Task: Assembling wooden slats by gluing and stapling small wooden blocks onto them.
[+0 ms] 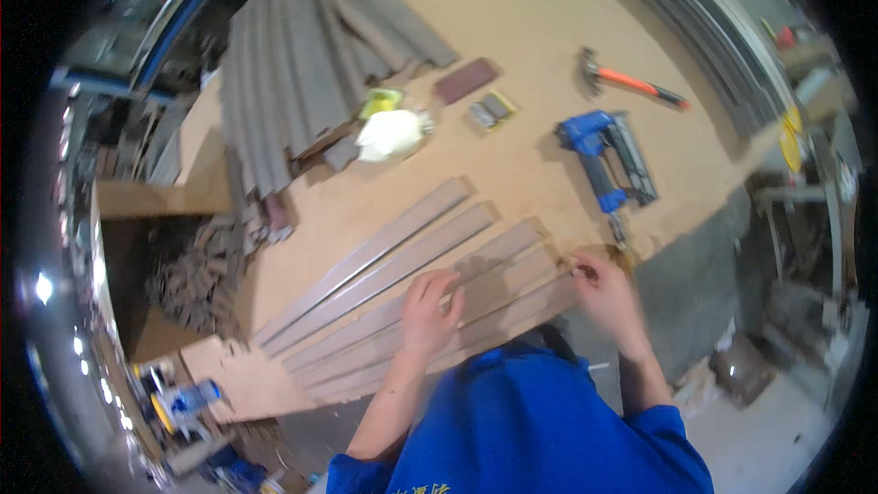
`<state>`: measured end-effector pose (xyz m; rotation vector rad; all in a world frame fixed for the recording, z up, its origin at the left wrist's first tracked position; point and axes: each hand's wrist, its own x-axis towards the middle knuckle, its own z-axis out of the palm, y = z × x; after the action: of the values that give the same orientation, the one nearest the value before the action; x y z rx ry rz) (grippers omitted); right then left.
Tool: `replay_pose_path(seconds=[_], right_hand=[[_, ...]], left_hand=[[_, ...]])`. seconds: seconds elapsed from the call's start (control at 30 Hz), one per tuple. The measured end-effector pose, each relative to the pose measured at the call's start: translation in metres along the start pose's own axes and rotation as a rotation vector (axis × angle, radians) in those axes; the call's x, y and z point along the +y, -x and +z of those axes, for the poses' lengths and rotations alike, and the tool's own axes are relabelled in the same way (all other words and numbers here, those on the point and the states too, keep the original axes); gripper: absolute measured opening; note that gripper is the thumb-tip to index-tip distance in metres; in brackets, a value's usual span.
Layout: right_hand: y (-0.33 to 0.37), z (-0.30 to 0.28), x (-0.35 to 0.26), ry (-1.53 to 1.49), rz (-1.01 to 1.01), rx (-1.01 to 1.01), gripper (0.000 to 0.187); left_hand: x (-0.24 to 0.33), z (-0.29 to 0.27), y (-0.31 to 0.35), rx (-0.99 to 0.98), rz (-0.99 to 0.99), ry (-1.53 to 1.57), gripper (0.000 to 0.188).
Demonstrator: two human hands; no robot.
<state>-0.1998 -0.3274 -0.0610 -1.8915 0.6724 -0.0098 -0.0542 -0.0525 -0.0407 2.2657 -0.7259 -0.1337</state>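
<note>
From my remote seat I count few packages. A small flat packet with a yellow border and grey contents [492, 111] lies on the brown board near its far side. Just left of it sits a crumpled white plastic bag [391, 135], touching a little yellow-green pack [380, 102]. I see no signs or screens.

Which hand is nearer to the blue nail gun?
Right. The right hand is just below the nail gun, at the strips' end; the left hand lies farther left on the strips.
</note>
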Motion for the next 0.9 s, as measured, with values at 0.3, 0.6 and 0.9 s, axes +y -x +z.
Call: replay_pose_path(seconds=[0.3,0.6,0.9], right_hand=[[-0.016,-0.011,0.006,0.028,-0.103,-0.018,0.029],[-0.021,0.055,-0.05,0.205,-0.258,0.018,0.029],[0.014,0.226,-0.171,0.329,-0.444,-0.2,0.023]], left_hand=[[-0.068,-0.076,0.057,0.376,-0.306,-0.106,0.023],[-0.232,-0.216,0.108,0.654,-0.537,-0.217,0.04],[-0.389,-0.356,0.007,0.289,-0.666,-0.496,0.074]])
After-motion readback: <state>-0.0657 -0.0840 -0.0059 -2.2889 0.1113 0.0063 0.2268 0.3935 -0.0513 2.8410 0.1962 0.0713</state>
